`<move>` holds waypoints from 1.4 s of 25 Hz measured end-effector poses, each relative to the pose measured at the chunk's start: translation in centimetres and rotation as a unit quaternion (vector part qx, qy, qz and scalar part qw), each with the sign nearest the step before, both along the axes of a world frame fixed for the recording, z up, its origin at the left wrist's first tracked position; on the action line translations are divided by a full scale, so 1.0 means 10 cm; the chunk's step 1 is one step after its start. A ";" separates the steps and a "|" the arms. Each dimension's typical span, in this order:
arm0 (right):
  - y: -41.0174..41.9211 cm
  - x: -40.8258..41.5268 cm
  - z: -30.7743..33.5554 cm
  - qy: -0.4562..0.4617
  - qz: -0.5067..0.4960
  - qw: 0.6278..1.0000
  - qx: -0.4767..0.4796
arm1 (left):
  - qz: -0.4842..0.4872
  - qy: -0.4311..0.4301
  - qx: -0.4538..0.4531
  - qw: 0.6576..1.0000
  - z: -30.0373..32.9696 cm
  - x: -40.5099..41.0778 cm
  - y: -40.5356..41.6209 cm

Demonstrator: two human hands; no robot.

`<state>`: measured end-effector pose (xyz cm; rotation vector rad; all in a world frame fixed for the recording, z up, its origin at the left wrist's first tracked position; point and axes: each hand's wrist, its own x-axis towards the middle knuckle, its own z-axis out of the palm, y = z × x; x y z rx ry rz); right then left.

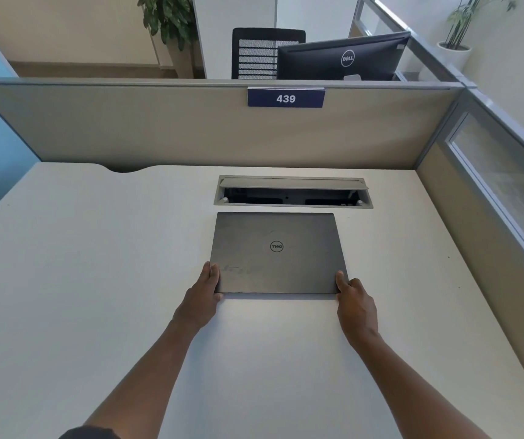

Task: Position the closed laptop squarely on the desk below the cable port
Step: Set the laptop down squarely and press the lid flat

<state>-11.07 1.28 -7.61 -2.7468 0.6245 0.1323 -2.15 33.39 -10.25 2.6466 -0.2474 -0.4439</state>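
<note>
A closed dark grey laptop (278,251) with a round logo on its lid lies flat on the white desk (96,280). Its far edge runs parallel to the cable port (293,192), a rectangular opening with its flap raised, a short gap beyond. My left hand (202,296) grips the laptop's near left corner, thumb on the lid. At the near right corner, my right hand (355,304) holds the laptop the same way. Both forearms reach in from the bottom of the view.
A beige partition (191,128) with a blue sign reading 439 closes the desk's far side, and another partition with a glass panel (507,185) runs along the right. Behind stand a monitor (343,58), an office chair (257,52) and potted plants. A curved notch (124,168) cuts the desk's back left edge.
</note>
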 end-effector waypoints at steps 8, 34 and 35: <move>-0.05 0.02 -0.03 -0.007 0.003 1.000 0.011 | 0.009 -0.009 -0.016 1.000 0.01 -0.04 -0.01; 0.82 0.51 -0.41 -0.025 0.183 0.983 0.020 | -0.085 -0.158 0.132 0.975 -0.20 -0.03 -0.97; 0.83 0.50 -0.42 -0.029 0.183 0.983 0.013 | -0.082 -0.161 0.132 0.975 -0.21 -0.03 -0.98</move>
